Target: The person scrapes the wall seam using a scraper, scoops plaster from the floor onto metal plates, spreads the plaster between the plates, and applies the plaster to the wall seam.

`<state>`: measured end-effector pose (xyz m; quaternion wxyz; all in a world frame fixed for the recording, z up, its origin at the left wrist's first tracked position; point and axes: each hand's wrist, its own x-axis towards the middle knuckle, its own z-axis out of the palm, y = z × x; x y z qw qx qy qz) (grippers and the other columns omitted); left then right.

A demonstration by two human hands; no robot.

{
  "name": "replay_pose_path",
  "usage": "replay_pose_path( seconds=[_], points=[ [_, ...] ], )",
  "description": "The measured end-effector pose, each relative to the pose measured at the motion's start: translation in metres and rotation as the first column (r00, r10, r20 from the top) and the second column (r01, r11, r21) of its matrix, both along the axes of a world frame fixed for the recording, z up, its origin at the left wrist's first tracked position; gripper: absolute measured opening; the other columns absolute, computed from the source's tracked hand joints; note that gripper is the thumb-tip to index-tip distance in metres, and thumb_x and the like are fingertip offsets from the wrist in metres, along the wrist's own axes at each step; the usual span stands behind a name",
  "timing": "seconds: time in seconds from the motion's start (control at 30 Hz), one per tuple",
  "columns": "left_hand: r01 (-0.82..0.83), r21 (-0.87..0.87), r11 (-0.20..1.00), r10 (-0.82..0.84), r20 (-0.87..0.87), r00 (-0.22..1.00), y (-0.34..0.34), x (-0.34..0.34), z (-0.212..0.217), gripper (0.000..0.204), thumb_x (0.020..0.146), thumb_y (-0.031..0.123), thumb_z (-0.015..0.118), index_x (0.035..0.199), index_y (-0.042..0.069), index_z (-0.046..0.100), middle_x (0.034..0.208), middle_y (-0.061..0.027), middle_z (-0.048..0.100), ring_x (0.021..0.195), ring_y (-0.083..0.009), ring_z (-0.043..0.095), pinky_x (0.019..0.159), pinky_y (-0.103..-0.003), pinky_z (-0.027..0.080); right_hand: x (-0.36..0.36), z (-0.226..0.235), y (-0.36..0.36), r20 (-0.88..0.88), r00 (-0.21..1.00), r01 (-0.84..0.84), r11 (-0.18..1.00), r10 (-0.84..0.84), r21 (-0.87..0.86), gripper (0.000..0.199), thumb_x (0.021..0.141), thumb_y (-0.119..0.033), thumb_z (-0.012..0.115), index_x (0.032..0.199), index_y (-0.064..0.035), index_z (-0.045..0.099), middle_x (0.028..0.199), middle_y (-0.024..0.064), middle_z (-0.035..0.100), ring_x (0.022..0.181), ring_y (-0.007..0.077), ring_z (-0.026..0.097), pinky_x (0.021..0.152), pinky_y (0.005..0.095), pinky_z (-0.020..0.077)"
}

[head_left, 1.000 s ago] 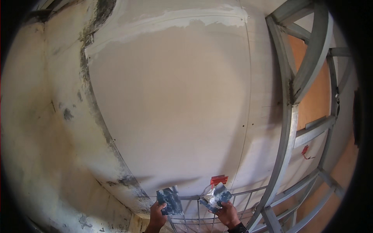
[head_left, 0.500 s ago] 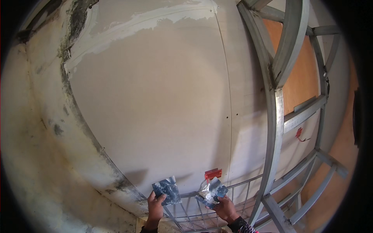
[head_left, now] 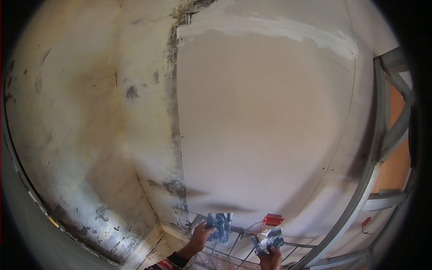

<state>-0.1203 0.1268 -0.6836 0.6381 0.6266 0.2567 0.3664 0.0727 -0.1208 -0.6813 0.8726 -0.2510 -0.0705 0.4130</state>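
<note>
My left hand (head_left: pixel 200 237) grips a flat, dark blue-grey putty scraper (head_left: pixel 220 228), its smeared blade held upright with the thumb across its lower left side. To its right, my right hand (head_left: pixel 271 259) holds a second putty scraper (head_left: pixel 276 237) from below. A lump of white putty (head_left: pixel 265 236) sits on that blade. The two scrapers are apart from each other. In front of both hands stands a large pale wallboard (head_left: pixel 256 126), with a band of white filler (head_left: pixel 288 29) smeared along its upper seam.
Left of the board, an old yellowed wall (head_left: pixel 99 112) shows dark, crumbling patches. A grey metal frame (head_left: pixel 357 209) rises at the right. Metal bars (head_left: pixel 227 252) run low behind my hands. Red wall boxes (head_left: pixel 272 219) with loose wires stick out near the board's bottom.
The view has swung left, so the board and frame appear farther right and more old wall shows. Both hands still hold their scrapers, now closer together in the picture.
</note>
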Motion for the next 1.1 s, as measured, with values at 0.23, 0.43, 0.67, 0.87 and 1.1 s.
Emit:
replay_pose_path(
  seconds=[0.23,0.43,0.67,0.87,1.1],
  points=[
    [0.053,0.696,0.716,0.159,-0.237,0.959,0.000,-0.048,-0.059,0.048,0.063,0.001,0.073,0.111,0.000,0.066,0.107,-0.0228,0.063,0.101,-0.0392,0.062,0.086,-0.043,0.050,0.005,-0.036,0.010,0.031,0.993,-0.115,0.991,0.113,0.063,0.014,0.093,-0.008,0.058,0.106,-0.0089,0.061,0.099,0.0022,0.062,0.087,0.0194,0.057,0.080,0.0364,0.0489],
    [0.057,0.630,0.774,0.138,-0.256,0.957,-0.002,-0.068,-0.057,0.038,0.073,0.008,0.077,0.108,0.000,0.065,0.105,-0.0199,0.065,0.099,-0.0353,0.065,0.083,-0.039,0.052,-0.025,-0.013,0.025,0.023,0.998,-0.060,0.997,0.062,-0.053,0.014,0.094,-0.008,0.056,0.107,-0.0094,0.061,0.103,0.0041,0.063,0.093,0.0225,0.060,0.081,0.0392,0.0503],
    [-0.033,0.295,0.955,0.091,-0.186,0.978,0.018,-0.087,-0.082,0.023,0.086,0.007,0.068,0.106,-0.001,0.062,0.097,-0.0140,0.068,0.091,-0.0249,0.067,0.081,-0.034,0.052,-0.047,-0.008,0.043,0.031,0.994,-0.104,0.989,0.107,-0.106,0.014,0.097,-0.010,0.050,0.107,-0.0070,0.060,0.104,0.0062,0.063,0.093,0.0261,0.061,0.083,0.0432,0.0529],
    [0.100,-0.504,0.858,0.059,0.290,0.955,0.018,-0.096,-0.061,0.018,0.093,0.008,0.055,0.110,0.004,0.060,0.082,-0.0020,0.060,0.063,-0.0097,0.055,0.050,-0.025,0.045,-0.064,-0.016,0.057,0.049,0.995,-0.085,0.991,0.090,-0.103,0.014,0.097,-0.011,0.048,0.106,-0.0067,0.058,0.101,0.0065,0.061,0.093,0.0276,0.061,0.083,0.0455,0.0529],
    [-0.001,-0.494,0.869,0.097,0.168,0.981,0.021,-0.116,-0.049,0.019,0.096,0.012,0.053,0.110,0.001,0.061,0.084,-0.0012,0.063,0.068,-0.0124,0.061,0.055,-0.030,0.049,-0.076,-0.037,0.071,0.037,0.989,-0.140,0.990,0.141,-0.028,0.014,0.097,-0.010,0.047,0.105,-0.0063,0.058,0.103,0.0077,0.061,0.094,0.0287,0.061,0.084,0.0466,0.0523]
  ],
)
